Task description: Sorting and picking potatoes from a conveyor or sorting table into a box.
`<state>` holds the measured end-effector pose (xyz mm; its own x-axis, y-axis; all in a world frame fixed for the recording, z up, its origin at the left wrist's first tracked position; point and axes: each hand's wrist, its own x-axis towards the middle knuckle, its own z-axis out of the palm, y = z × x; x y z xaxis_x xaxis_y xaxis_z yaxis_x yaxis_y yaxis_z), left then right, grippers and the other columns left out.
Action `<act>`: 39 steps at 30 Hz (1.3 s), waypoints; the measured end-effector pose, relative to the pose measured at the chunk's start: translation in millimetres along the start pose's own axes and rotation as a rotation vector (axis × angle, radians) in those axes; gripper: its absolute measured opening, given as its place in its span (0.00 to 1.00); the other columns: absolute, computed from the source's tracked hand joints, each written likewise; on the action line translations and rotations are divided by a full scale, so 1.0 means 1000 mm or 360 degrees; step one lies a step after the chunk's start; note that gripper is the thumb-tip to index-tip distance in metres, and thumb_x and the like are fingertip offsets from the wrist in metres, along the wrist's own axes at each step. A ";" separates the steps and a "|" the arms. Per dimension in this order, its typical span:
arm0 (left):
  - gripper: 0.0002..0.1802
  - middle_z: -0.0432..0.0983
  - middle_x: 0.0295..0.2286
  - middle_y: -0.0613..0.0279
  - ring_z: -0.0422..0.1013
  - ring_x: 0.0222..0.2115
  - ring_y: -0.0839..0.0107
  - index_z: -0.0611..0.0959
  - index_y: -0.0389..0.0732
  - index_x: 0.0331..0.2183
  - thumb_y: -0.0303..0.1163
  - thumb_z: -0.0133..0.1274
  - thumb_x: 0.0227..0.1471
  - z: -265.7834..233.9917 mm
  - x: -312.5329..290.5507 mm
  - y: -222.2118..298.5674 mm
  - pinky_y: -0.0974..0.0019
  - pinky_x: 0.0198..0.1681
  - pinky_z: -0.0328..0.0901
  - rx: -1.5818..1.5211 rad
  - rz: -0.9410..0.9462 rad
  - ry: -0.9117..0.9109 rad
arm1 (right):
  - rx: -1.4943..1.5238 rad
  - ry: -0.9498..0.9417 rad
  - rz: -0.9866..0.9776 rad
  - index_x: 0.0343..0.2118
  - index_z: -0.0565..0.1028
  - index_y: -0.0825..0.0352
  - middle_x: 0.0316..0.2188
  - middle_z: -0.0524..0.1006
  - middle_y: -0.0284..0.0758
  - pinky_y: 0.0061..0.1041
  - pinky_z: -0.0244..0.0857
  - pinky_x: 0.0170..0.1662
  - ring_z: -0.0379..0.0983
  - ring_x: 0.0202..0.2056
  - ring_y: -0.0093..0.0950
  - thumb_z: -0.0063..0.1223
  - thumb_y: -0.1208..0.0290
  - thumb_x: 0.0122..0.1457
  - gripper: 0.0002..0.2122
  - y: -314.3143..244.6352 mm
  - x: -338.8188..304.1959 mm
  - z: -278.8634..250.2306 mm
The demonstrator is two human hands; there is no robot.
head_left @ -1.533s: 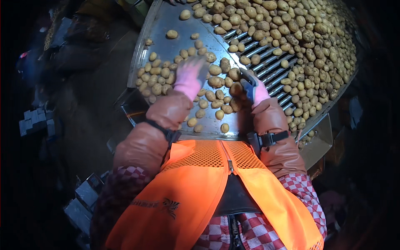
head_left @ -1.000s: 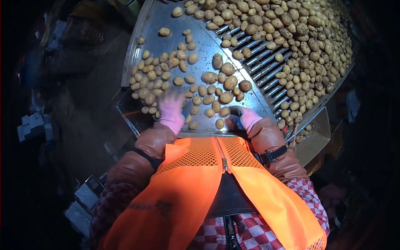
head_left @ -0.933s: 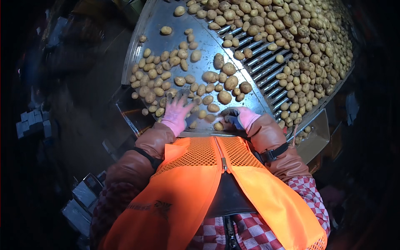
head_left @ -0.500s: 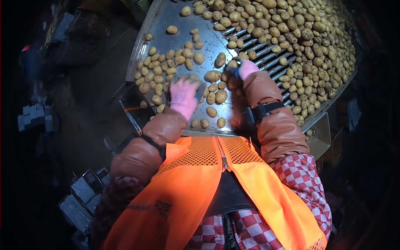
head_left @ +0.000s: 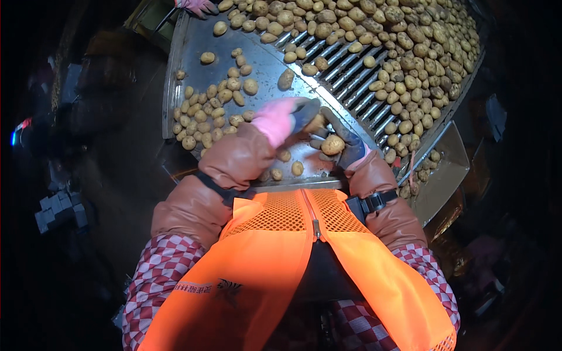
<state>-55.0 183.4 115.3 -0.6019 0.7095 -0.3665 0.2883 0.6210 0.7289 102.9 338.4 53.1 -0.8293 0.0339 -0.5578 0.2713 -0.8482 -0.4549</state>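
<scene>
My left hand (head_left: 287,118), in a pink glove with dark fingers, reaches to the right over a metal tray (head_left: 272,64). Its fingers curl against a potato (head_left: 317,124), partly hidden and blurred between my hands. My right hand (head_left: 352,145), gloved alike, is closed around a round yellow potato (head_left: 332,144) near the tray's front edge. Some small potatoes (head_left: 284,155) lie below my left hand. To the left of it a loose cluster of small potatoes (head_left: 202,117) rests on the tray.
Metal bars (head_left: 351,70) slope to the right of the tray, with a large potato heap (head_left: 421,47) beyond. A cardboard box (head_left: 445,169) stands at the lower right. Another person's pink-gloved hand (head_left: 199,7) is at the tray's far left corner.
My left hand has moved right and my right hand has drawn back toward me, bringing them close together. Potatoes in the tray's middle are gathered up. Another person's hand has come into view.
</scene>
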 end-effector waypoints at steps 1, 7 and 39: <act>0.21 0.79 0.44 0.48 0.75 0.48 0.55 0.82 0.46 0.49 0.46 0.52 0.59 0.008 0.012 -0.002 0.61 0.54 0.66 0.0032 0.0127 0.0014 | -0.0295 -0.0143 0.0071 0.63 0.62 0.67 0.57 0.69 0.42 0.35 0.74 0.50 0.72 0.53 0.37 0.59 0.64 0.60 0.30 -0.006 0.002 0.002; 0.27 0.62 0.62 0.54 0.49 0.65 0.46 0.73 0.55 0.58 0.52 0.45 0.61 0.031 0.057 -0.062 0.33 0.65 0.42 0.1203 0.0355 0.0116 | 0.0011 0.0035 -0.0258 0.61 0.62 0.64 0.50 0.75 0.44 0.36 0.77 0.41 0.77 0.42 0.37 0.60 0.63 0.58 0.30 -0.020 -0.043 0.001; 0.18 0.79 0.43 0.56 0.73 0.47 0.54 0.87 0.48 0.39 0.26 0.55 0.42 0.005 -0.125 -0.181 0.53 0.52 0.65 0.0932 -0.0855 0.0885 | -0.3445 0.0071 -0.0387 0.56 0.73 0.50 0.50 0.74 0.46 0.39 0.66 0.56 0.71 0.52 0.47 0.57 0.78 0.50 0.28 0.002 0.132 0.077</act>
<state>-28.7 -15.8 26.4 -0.9844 0.1173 -0.1313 0.1067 0.9906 0.0855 -43.6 300.5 32.0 -0.9230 0.0547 -0.3809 0.1958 0.9189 -0.3424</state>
